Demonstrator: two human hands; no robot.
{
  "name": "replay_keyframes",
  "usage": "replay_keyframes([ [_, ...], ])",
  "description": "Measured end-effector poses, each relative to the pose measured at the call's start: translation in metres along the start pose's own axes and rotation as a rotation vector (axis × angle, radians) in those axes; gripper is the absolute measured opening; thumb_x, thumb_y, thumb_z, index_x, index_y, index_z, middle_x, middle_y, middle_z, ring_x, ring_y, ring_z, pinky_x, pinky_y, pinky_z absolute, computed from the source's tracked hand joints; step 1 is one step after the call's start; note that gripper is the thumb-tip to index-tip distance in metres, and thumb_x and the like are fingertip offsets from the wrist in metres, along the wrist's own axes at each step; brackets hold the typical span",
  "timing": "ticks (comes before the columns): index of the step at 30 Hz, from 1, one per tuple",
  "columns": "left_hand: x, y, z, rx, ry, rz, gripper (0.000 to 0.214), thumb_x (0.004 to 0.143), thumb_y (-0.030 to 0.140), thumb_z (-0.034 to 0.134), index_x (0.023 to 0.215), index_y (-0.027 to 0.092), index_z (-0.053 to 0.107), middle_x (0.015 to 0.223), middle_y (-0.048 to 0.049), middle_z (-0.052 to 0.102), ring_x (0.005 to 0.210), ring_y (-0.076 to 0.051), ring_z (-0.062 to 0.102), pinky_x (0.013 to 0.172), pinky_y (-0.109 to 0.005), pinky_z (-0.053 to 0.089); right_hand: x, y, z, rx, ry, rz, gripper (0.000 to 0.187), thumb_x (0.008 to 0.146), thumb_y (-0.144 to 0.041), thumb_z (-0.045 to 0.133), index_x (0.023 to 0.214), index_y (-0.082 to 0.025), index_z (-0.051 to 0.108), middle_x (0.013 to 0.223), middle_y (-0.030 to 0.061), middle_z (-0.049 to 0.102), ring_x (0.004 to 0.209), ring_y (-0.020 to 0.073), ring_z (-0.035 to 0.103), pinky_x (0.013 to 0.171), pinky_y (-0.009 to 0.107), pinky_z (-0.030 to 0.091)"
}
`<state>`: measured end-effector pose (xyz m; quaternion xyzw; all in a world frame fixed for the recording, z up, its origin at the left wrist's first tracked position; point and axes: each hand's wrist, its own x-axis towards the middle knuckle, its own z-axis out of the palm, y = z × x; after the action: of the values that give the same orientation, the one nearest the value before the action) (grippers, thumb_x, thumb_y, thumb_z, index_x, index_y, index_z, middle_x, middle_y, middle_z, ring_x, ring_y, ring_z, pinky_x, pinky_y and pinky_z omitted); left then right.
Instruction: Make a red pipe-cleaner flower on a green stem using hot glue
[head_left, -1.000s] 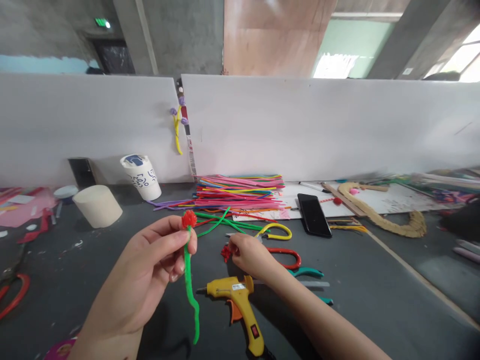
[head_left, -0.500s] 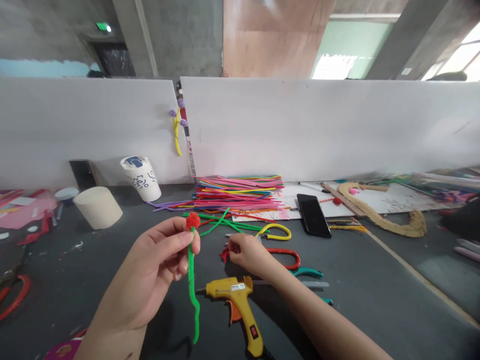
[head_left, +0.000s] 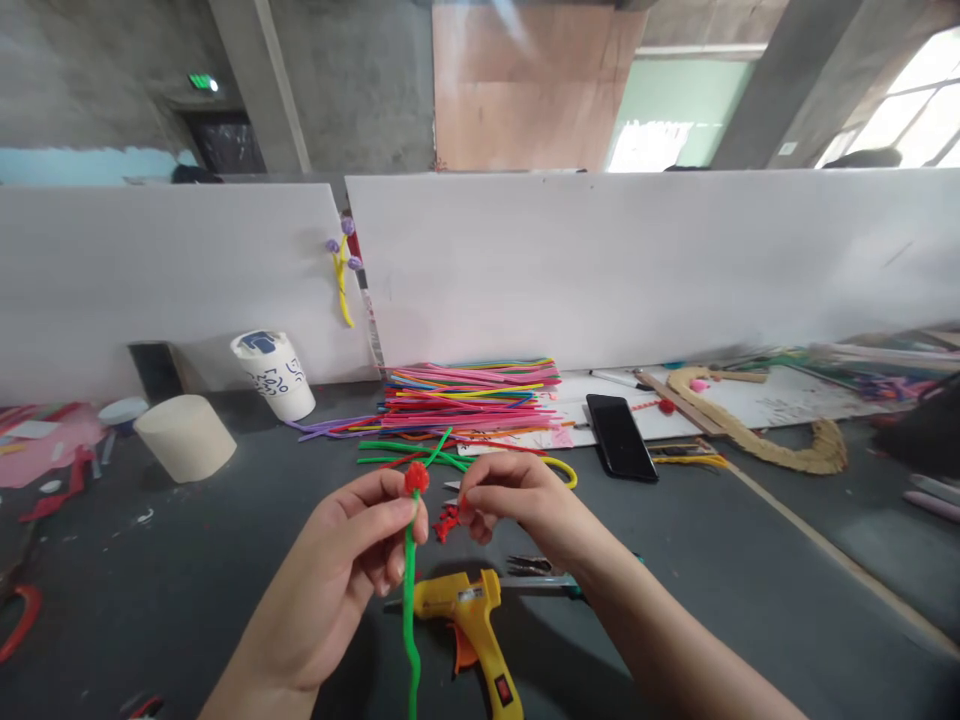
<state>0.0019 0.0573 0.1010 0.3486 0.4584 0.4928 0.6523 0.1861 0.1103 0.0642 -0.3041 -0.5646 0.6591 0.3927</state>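
My left hand (head_left: 337, 570) pinches a green pipe cleaner stem (head_left: 409, 610) just under its red fuzzy head (head_left: 417, 478). The stem hangs down, wavy at its lower part. Close by on the right, my right hand (head_left: 521, 495) is closed, thumb against fingers, on a small red fuzzy piece (head_left: 466, 503), mostly covered by the fingertips. Below that hand lies a little heap of red bits (head_left: 445, 523) on the dark table. A yellow glue gun (head_left: 465, 600) rests under both hands, its nozzle pointing left.
A bundle of coloured pipe cleaners (head_left: 472, 395) lies at the back, with loose green ones (head_left: 405, 455) before it. Yellow scissor handles (head_left: 566, 472) and pliers (head_left: 532, 566) are partly hidden by my right arm. Also here are a phone (head_left: 621, 437), a paper cup (head_left: 274, 378) and a cream roll (head_left: 186, 438).
My right hand has lifted off the red heap with a small red piece and come up beside the flower head. My left hand has shifted slightly right and down with the stem.
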Motion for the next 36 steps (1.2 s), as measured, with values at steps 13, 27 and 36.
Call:
replay_keyframes([
  [13, -0.008, -0.006, 0.02, -0.123, -0.092, -0.138, 0.015, 0.068, 0.024, 0.077, 0.064, 0.015, 0.065, 0.057, 0.0022, 0.063, 0.04, -0.002, 0.042, 0.04, -0.011, 0.034, -0.03, -0.039, 0.019, -0.012, 0.033, -0.124, 0.007, 0.076, -0.012, 0.065, 0.075, -0.018, 0.069, 0.068, -0.0032, 0.065, 0.059, 0.0076, 0.062, 0.059, 0.019, 0.052],
  [27, -0.006, -0.015, 0.023, 0.097, -0.017, 0.004, 0.011, 0.073, 0.023, 0.074, 0.071, 0.015, 0.067, 0.058, 0.0048, 0.06, 0.041, -0.003, 0.046, 0.039, -0.012, 0.035, -0.043, -0.041, 0.02, -0.778, 0.172, -0.348, 0.013, 0.082, -0.012, 0.065, 0.074, -0.021, 0.06, 0.065, -0.0067, 0.061, 0.057, 0.0068, 0.052, 0.051, 0.015, 0.038],
  [36, -0.007, -0.015, 0.031, 0.158, 0.11, 0.04, 0.014, 0.066, 0.023, 0.075, 0.066, 0.015, 0.064, 0.052, 0.004, 0.059, 0.038, -0.004, 0.045, 0.036, -0.013, 0.031, -0.042, -0.038, 0.019, -0.972, 0.197, -0.518, 0.011, 0.089, -0.013, 0.06, 0.081, -0.021, 0.058, 0.072, -0.0032, 0.063, 0.061, 0.0098, 0.056, 0.055, 0.019, 0.042],
])
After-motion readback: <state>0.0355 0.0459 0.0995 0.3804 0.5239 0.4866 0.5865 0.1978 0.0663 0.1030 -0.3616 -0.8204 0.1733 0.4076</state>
